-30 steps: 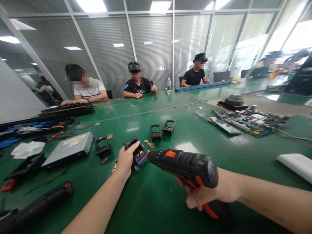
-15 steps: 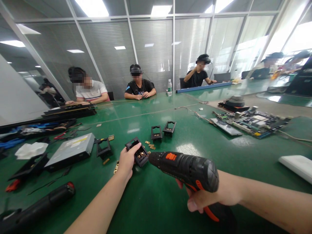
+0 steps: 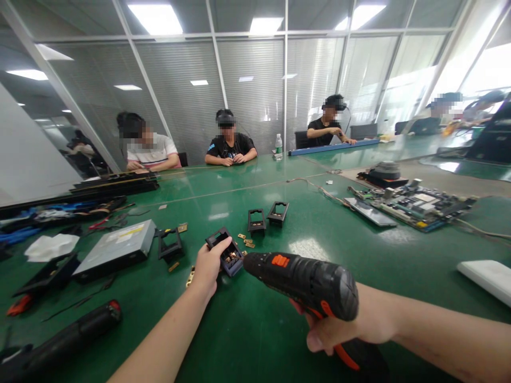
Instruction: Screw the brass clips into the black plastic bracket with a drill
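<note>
My left hand (image 3: 209, 263) grips a black rectangular plastic frame (image 3: 235, 266), thumb laid over its upper part; small brass-coloured pieces show inside it. Wrapped round the handle of a black and orange cordless drill (image 3: 303, 279) is my right hand (image 3: 331, 327). The drill's nose points left, at the right side of the held frame; whether the bit touches anything there is hidden. Several small brass plates (image 3: 248, 242) lie just beyond the frame, and more brass pieces (image 3: 190, 276) sit beside my left wrist. Two similar black frames (image 3: 256, 222) stand farther back.
Another black frame (image 3: 171, 244) and a silver disc drive (image 3: 120, 247) lie to the left. At lower left rests a black cylindrical tool (image 3: 64, 338). A circuit board (image 3: 423, 205) and a white box (image 3: 485, 279) are on the right. Several people sit across the green table.
Both hands, the frame and the drill hold nearly the same position. The view has tilted slightly up. Across the table, the person at right has lowered a raised hand.
</note>
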`<state>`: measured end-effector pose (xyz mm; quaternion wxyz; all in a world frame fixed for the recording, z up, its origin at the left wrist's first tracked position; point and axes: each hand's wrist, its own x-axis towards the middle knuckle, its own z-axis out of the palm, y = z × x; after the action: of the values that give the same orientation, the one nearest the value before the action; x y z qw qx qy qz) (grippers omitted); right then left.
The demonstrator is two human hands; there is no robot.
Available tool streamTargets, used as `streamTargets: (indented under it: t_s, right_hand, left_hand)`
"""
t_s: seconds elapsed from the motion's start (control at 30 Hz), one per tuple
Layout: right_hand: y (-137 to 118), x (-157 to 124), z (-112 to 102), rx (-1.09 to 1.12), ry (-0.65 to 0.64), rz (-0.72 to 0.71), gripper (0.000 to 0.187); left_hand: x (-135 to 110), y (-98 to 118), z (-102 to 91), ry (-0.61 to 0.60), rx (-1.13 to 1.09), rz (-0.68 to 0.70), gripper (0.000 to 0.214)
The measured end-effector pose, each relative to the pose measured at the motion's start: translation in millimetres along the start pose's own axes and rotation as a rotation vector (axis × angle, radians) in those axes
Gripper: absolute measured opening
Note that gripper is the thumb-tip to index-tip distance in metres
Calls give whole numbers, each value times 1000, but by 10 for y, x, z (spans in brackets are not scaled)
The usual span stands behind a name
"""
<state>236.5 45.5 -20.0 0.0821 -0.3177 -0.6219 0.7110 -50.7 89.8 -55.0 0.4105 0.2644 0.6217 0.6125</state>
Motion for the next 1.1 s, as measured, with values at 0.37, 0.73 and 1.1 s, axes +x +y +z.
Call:
streamTargets:
  t_s: [0.37,0.73,1.1]
  right_hand:
    - [-18,13,11,37,-47,2,41]
    - [-66,-10,30,38,2,11,48]
    - [-76,-20,41,14,-37,-19,54]
  left_hand:
    - [38,-21,-33,-13,7,2,32]
    - [84,-58,-46,-18,11,4,35]
    - [86,-75,-50,-26,11,11,37]
